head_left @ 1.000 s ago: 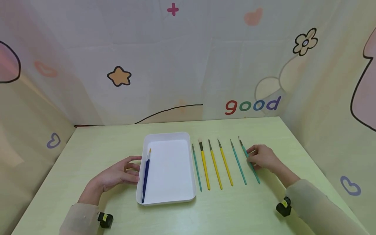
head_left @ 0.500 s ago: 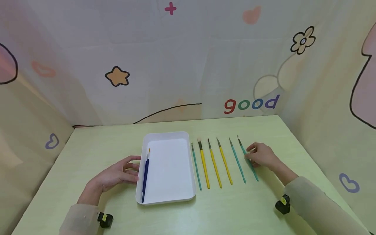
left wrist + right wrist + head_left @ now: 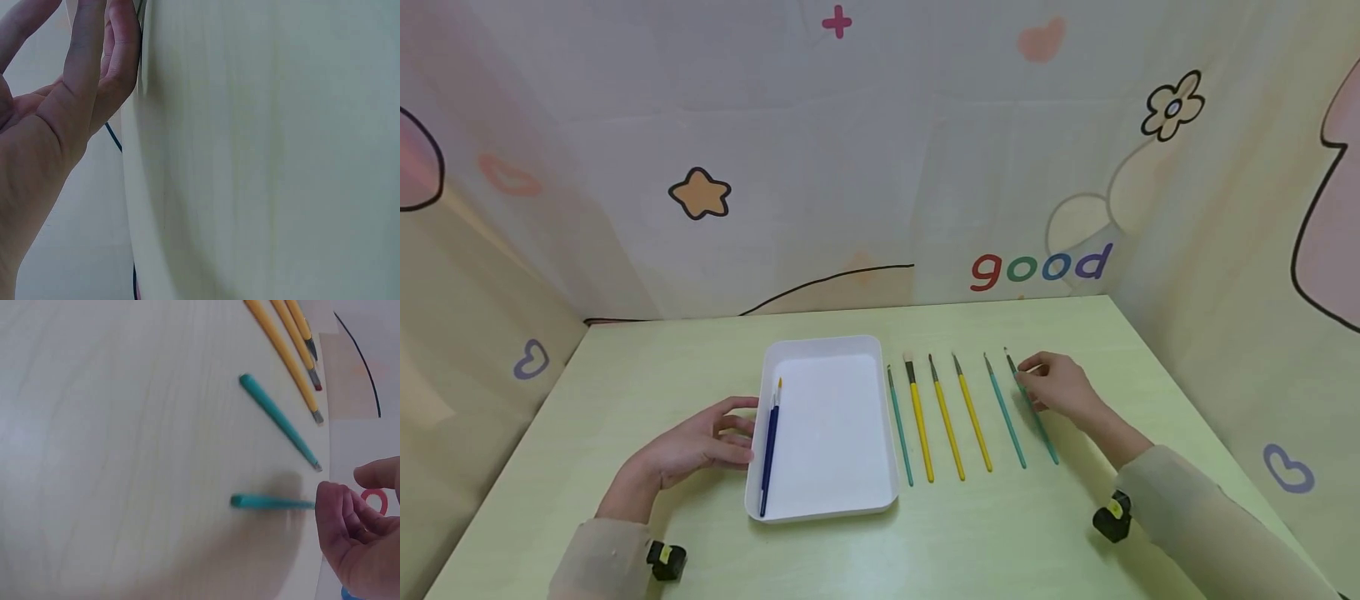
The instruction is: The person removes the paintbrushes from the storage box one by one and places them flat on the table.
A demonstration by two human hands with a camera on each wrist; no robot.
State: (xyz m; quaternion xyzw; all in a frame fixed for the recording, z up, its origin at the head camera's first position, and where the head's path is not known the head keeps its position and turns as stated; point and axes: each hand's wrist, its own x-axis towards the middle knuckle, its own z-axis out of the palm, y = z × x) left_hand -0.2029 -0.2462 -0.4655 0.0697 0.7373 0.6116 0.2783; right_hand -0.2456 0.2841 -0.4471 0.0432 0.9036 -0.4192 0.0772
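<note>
My left hand (image 3: 703, 446) rests its loosely bent fingers at the left side of a white tray (image 3: 891, 492). Inside the tray, along its left wall, lie what look like two dark blue paintbrushes (image 3: 771, 454), close together. My right hand (image 3: 1060, 387) is at the upper handle of the rightmost teal paintbrush (image 3: 1043, 433), which lies on the table. In the right wrist view a gap shows between one fingertip and the other fingers (image 3: 331, 506), which hide the brush's far part. Left of it lies another teal paintbrush (image 3: 1009, 421).
Three yellow paintbrushes (image 3: 947, 425) lie in the row between the tray and the teal pair. A third teal paintbrush (image 3: 901, 433) lies beside the tray's right wall. A printed curtain (image 3: 820, 167) stands behind the pale table (image 3: 970, 542) and along its sides.
My right hand has slid up and slightly left along the rightmost teal paintbrush towards its bristle end. The brush, the tray and my left hand stay in place.
</note>
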